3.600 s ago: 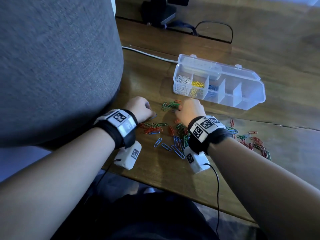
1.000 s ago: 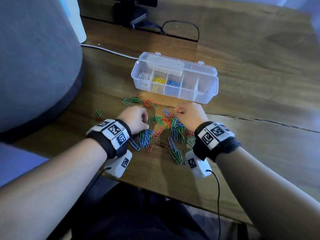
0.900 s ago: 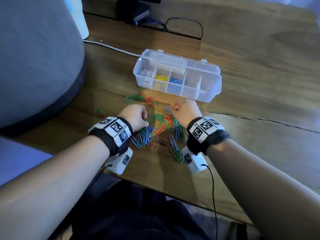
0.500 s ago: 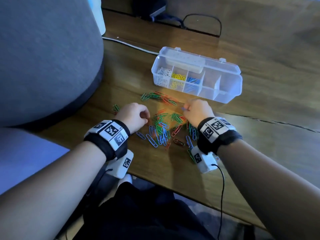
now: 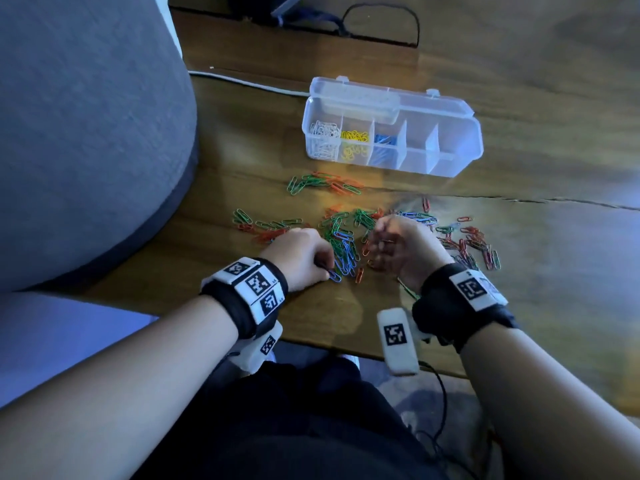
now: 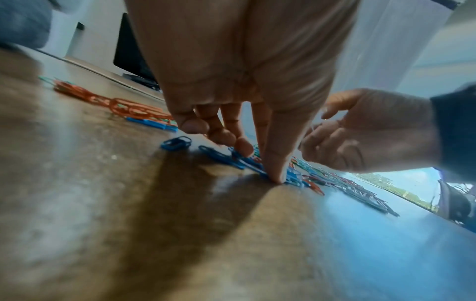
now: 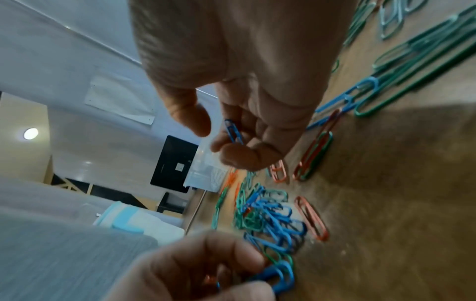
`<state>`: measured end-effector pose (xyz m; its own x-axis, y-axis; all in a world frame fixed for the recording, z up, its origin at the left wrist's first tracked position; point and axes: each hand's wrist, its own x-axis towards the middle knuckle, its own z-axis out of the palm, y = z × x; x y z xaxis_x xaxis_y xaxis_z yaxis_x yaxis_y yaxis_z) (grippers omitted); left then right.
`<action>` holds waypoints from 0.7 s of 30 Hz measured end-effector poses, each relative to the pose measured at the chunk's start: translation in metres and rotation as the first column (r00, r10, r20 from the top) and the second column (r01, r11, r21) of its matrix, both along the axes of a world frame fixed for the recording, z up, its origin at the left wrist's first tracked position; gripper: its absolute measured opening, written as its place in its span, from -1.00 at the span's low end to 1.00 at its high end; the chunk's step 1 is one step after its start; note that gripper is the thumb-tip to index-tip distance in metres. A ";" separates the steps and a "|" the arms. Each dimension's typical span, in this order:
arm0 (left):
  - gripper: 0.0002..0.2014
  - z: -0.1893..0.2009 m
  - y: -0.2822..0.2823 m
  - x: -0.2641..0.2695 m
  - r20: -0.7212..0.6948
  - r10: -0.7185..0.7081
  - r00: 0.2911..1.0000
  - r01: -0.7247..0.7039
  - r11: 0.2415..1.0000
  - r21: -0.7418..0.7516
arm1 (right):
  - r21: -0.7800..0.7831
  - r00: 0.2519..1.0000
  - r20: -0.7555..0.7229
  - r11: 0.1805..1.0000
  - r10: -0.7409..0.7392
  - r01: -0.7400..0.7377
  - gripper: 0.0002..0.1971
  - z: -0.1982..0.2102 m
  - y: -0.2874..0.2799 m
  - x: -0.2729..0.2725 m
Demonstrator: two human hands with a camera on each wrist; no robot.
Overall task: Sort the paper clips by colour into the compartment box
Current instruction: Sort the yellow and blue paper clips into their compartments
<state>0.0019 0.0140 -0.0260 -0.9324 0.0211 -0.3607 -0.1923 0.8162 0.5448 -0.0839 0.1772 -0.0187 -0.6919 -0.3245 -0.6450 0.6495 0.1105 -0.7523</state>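
Surface: wooden table [image 5: 519, 237], brown, grain visible, a dark crack running across it right of the clips; near edge at the person's lap.

Left hand [image 5: 299, 259]: at the near left of the pile, fingers curled, thumb [image 6: 276, 163] pressed down on blue clips [image 5: 346, 252] lying on the table; other fingertips touch clips just behind. Wrist carries a black band with square black-and-white markers [image 5: 258, 284]; no readable writing.

Right hand [image 5: 403, 252]: raised just above the table, right of the left hand, palm turned inward. Fingers loosely curled; a single blue clip [image 7: 234, 132] rests against the fingertips, thumb [image 7: 190, 118] close beside it, long axis roughly along the fingers. Same kind of marker band on the wrist.

Loose paper clips [image 5: 467, 240]: green, blue, red and orange, scattered flat between and beyond the hands, pointing every way. A smaller green and orange cluster [image 5: 325, 183] lies farther out, long axes mostly left to right.

Compartment box [image 5: 457, 157]: clear plastic, beyond the clips, long axis left to right, lid open toward the far side. White clips [image 5: 323, 138] in the leftmost compartment, yellow clips [image 5: 353, 143] next, blue in the third.

Far: white cable [image 5: 242, 83], black cable loop [image 5: 381, 26]. Left: grey upholstered furniture [image 5: 86, 133].
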 end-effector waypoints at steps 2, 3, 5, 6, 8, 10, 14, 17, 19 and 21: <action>-0.94 -0.002 0.001 -0.001 -0.016 -0.060 0.998 0.059 0.997 -0.055 | 0.100 0.984 -0.153 0.992 0.092 -0.077 -0.75 -0.007 -0.004 0.008; -0.94 -0.002 0.000 -0.001 -0.019 -0.090 0.996 0.088 0.993 -0.079 | 0.260 0.938 -0.272 0.955 0.217 -0.145 -0.77 -0.010 -0.006 0.012; -0.95 -0.003 -0.002 -0.001 -0.026 -0.120 0.992 0.117 0.989 -0.092 | 0.601 0.770 -0.397 0.775 0.500 -0.194 -0.84 -0.016 -0.010 0.018; -0.94 -0.004 -0.004 0.000 -0.038 -0.119 0.992 0.116 0.990 -0.080 | 0.698 0.707 -0.392 0.691 0.588 -0.188 -0.91 -0.016 -0.012 0.022; -0.92 -0.003 -0.012 0.003 -0.077 -0.085 0.993 0.083 0.996 -0.023 | 0.802 0.626 -0.370 0.577 0.686 -0.158 -0.93 -0.017 -0.014 0.030; -0.96 0.001 -0.021 0.008 -0.114 -0.008 0.993 0.014 0.999 0.053 | 0.846 0.619 -0.346 0.519 0.705 -0.118 -0.89 -0.018 -0.014 0.033; -0.78 -0.006 -0.044 0.018 -0.100 0.211 0.972 -0.181 0.953 0.244 | 0.856 0.672 -0.323 0.508 0.666 -0.092 -0.85 -0.017 -0.014 0.035; -0.76 -0.014 -0.059 0.021 -0.008 0.336 0.942 -0.300 0.850 0.433 | 0.833 0.691 -0.367 0.550 0.623 -0.053 -0.85 -0.013 -0.012 0.036; -0.80 -0.015 -0.063 0.023 0.054 0.335 0.941 -0.316 0.805 0.502 | 0.805 0.707 -0.405 0.592 0.580 -0.025 -0.83 -0.010 -0.012 0.038; -0.81 -0.014 -0.063 0.023 0.085 0.318 0.944 -0.314 0.792 0.523 | 0.788 0.700 -0.428 0.615 0.572 -0.020 -0.82 -0.006 -0.015 0.040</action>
<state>0.0248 -0.0487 -0.0400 -0.9226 -0.0925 -0.3745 -0.3844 0.3020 0.8724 -0.0443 0.1627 -0.0248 -0.9383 -0.2447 -0.2445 -0.0848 0.8479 -0.5233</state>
